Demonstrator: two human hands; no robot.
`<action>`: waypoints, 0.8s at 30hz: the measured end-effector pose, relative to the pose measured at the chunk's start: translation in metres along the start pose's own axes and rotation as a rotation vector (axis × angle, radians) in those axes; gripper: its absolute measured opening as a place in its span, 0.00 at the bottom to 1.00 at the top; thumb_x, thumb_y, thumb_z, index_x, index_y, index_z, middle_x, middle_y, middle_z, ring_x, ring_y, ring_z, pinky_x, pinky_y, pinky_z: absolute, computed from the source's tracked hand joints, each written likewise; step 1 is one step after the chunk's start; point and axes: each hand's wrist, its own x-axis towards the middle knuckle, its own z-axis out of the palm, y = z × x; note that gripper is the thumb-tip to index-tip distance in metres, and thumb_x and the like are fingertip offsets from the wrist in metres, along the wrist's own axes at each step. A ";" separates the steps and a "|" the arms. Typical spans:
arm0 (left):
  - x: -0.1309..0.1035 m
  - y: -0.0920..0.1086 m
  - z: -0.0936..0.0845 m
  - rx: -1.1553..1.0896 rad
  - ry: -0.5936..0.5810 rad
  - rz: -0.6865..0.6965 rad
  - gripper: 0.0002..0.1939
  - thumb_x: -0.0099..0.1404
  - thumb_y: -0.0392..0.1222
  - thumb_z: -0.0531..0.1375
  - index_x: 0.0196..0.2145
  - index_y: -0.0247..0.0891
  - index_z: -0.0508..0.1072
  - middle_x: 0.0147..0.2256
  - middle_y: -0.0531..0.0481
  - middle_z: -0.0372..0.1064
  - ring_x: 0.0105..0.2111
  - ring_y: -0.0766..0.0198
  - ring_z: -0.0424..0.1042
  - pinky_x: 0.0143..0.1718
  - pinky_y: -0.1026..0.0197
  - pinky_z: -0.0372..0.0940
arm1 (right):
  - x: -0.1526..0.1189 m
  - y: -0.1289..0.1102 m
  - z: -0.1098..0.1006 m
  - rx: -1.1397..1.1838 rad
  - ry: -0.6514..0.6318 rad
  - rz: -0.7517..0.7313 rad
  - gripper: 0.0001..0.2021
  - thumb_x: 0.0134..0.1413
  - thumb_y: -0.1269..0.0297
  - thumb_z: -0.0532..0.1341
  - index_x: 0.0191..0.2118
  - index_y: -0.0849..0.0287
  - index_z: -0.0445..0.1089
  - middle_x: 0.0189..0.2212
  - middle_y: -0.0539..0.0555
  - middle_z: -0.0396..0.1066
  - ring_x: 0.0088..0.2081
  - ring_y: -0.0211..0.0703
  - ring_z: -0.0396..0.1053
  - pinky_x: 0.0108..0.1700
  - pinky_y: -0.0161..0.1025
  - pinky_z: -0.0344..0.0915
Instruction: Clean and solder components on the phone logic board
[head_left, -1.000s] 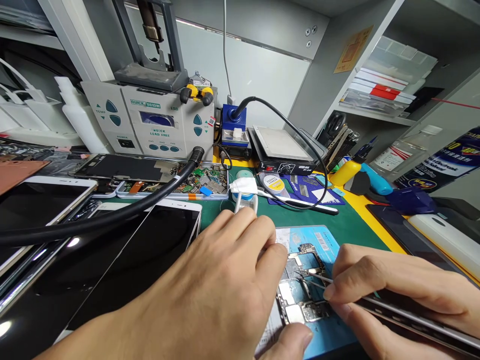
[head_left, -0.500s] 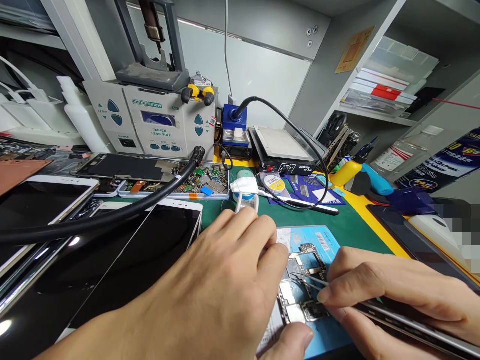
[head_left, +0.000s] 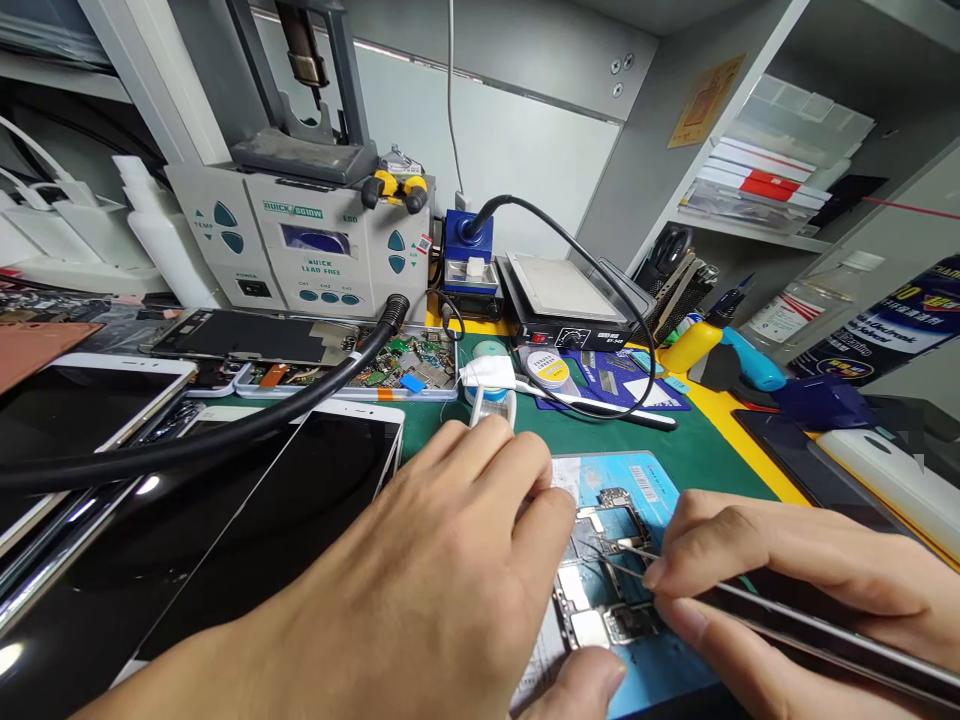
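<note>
My right hand (head_left: 772, 580) pinches a pair of slim metal tweezers (head_left: 817, 625), whose tips reach over the middle of a phone circuit board (head_left: 589, 628). The tweezers' two arms stand slightly apart. The board, with its pale metal shields, lies on a blue mat (head_left: 660, 670). Across the left part of the mat rests my left hand (head_left: 465, 550), palm down, its fingers curled and its thumb beside the board's lower end. What lies under those fingers is hidden. Just beyond the knuckles is a white-tipped holder (head_left: 495, 405).
A hot-air station (head_left: 330, 240) stands at the back left, its black hose (head_left: 300, 425) crossing over several phones (head_left: 247, 500). Behind the hands are a tray of circuit parts (head_left: 420, 360), a flat heating plate (head_left: 562, 285) and a cabled white-and-black handpiece (head_left: 600, 405).
The right hand has shifted slightly and the tweezers' arms are a little farther apart over the board. My left hand has hardly moved.
</note>
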 end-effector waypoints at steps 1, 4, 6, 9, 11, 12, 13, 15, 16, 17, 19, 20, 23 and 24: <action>0.001 -0.002 0.001 -0.013 -0.005 0.000 0.13 0.57 0.45 0.66 0.38 0.37 0.75 0.43 0.42 0.74 0.44 0.46 0.72 0.45 0.46 0.70 | -0.002 0.001 0.000 -0.008 0.008 0.015 0.13 0.54 0.77 0.67 0.36 0.47 0.75 0.29 0.42 0.80 0.28 0.37 0.79 0.26 0.27 0.71; 0.004 -0.006 0.003 -0.068 0.017 0.061 0.12 0.55 0.48 0.66 0.35 0.39 0.74 0.39 0.45 0.73 0.39 0.48 0.71 0.41 0.47 0.70 | -0.006 0.004 0.002 0.026 0.046 0.051 0.09 0.56 0.72 0.67 0.36 0.46 0.76 0.27 0.42 0.80 0.26 0.38 0.79 0.22 0.27 0.68; 0.005 -0.006 0.004 -0.021 -0.028 -0.014 0.13 0.53 0.43 0.68 0.37 0.38 0.75 0.41 0.45 0.73 0.41 0.48 0.71 0.45 0.47 0.70 | -0.007 0.006 0.003 0.054 0.065 0.069 0.07 0.57 0.70 0.67 0.34 0.47 0.76 0.25 0.43 0.79 0.23 0.37 0.76 0.19 0.28 0.65; 0.006 -0.004 0.003 -0.018 -0.024 -0.020 0.19 0.52 0.45 0.69 0.41 0.37 0.76 0.43 0.45 0.73 0.42 0.48 0.71 0.45 0.46 0.69 | -0.005 0.005 0.002 0.069 0.065 0.078 0.07 0.57 0.70 0.67 0.32 0.49 0.76 0.21 0.43 0.75 0.17 0.34 0.69 0.17 0.28 0.63; 0.005 -0.003 0.001 -0.019 0.047 0.026 0.21 0.52 0.52 0.69 0.40 0.38 0.76 0.42 0.45 0.74 0.41 0.47 0.71 0.41 0.46 0.68 | -0.004 0.004 0.001 0.077 0.066 0.080 0.07 0.57 0.71 0.66 0.31 0.50 0.75 0.19 0.42 0.72 0.15 0.33 0.66 0.17 0.28 0.61; 0.005 -0.002 0.000 0.023 -0.001 -0.046 0.22 0.52 0.51 0.70 0.41 0.37 0.76 0.43 0.43 0.74 0.42 0.45 0.71 0.43 0.45 0.68 | -0.004 0.003 0.001 0.077 0.072 0.086 0.07 0.57 0.71 0.65 0.30 0.50 0.74 0.18 0.43 0.71 0.15 0.33 0.65 0.16 0.29 0.60; 0.004 -0.001 -0.001 0.053 0.030 -0.037 0.22 0.53 0.53 0.70 0.41 0.37 0.76 0.43 0.43 0.74 0.42 0.45 0.71 0.42 0.44 0.68 | -0.005 0.002 0.001 0.069 0.080 0.097 0.08 0.58 0.70 0.64 0.30 0.51 0.74 0.18 0.43 0.71 0.15 0.34 0.64 0.15 0.29 0.59; 0.003 0.001 -0.003 0.082 0.024 -0.039 0.21 0.54 0.52 0.70 0.41 0.37 0.76 0.44 0.43 0.74 0.43 0.44 0.71 0.42 0.44 0.67 | -0.006 0.001 0.002 0.034 0.097 0.119 0.08 0.59 0.69 0.64 0.29 0.52 0.73 0.18 0.45 0.72 0.15 0.35 0.65 0.14 0.31 0.58; 0.003 0.002 -0.003 0.078 0.019 -0.030 0.20 0.56 0.52 0.69 0.41 0.37 0.76 0.44 0.43 0.74 0.43 0.45 0.71 0.42 0.44 0.67 | -0.007 0.001 0.003 0.012 0.104 0.123 0.08 0.60 0.68 0.64 0.29 0.53 0.73 0.19 0.46 0.72 0.15 0.36 0.66 0.14 0.31 0.57; 0.002 0.002 -0.004 0.066 0.007 -0.027 0.19 0.57 0.51 0.69 0.41 0.37 0.76 0.43 0.44 0.74 0.43 0.46 0.71 0.42 0.45 0.67 | -0.008 0.002 0.003 -0.010 0.111 0.119 0.08 0.61 0.67 0.64 0.29 0.53 0.73 0.19 0.47 0.73 0.16 0.37 0.67 0.15 0.32 0.58; 0.003 0.003 -0.004 0.030 -0.016 -0.045 0.17 0.60 0.50 0.68 0.42 0.37 0.76 0.43 0.45 0.74 0.43 0.47 0.71 0.43 0.46 0.67 | -0.009 0.003 0.004 -0.049 0.133 0.079 0.08 0.61 0.66 0.65 0.29 0.54 0.73 0.21 0.48 0.75 0.18 0.38 0.71 0.16 0.32 0.59; 0.003 0.002 -0.004 0.007 -0.019 -0.058 0.17 0.60 0.50 0.68 0.43 0.38 0.75 0.43 0.45 0.73 0.43 0.47 0.71 0.43 0.46 0.67 | -0.009 0.004 0.004 -0.062 0.143 0.048 0.08 0.61 0.67 0.66 0.30 0.54 0.73 0.21 0.49 0.75 0.18 0.39 0.72 0.16 0.32 0.60; 0.002 0.000 -0.003 -0.063 -0.041 -0.101 0.21 0.61 0.51 0.68 0.47 0.38 0.72 0.44 0.45 0.72 0.44 0.49 0.70 0.45 0.47 0.67 | -0.009 0.008 0.005 -0.064 0.139 -0.069 0.06 0.59 0.70 0.67 0.32 0.53 0.73 0.21 0.47 0.75 0.18 0.38 0.71 0.17 0.33 0.61; 0.002 -0.002 -0.003 -0.088 -0.054 -0.106 0.22 0.61 0.50 0.69 0.48 0.38 0.70 0.44 0.45 0.71 0.44 0.49 0.70 0.45 0.47 0.68 | -0.010 0.009 0.005 -0.057 0.128 -0.100 0.06 0.58 0.72 0.67 0.33 0.53 0.72 0.21 0.46 0.74 0.17 0.37 0.70 0.17 0.33 0.61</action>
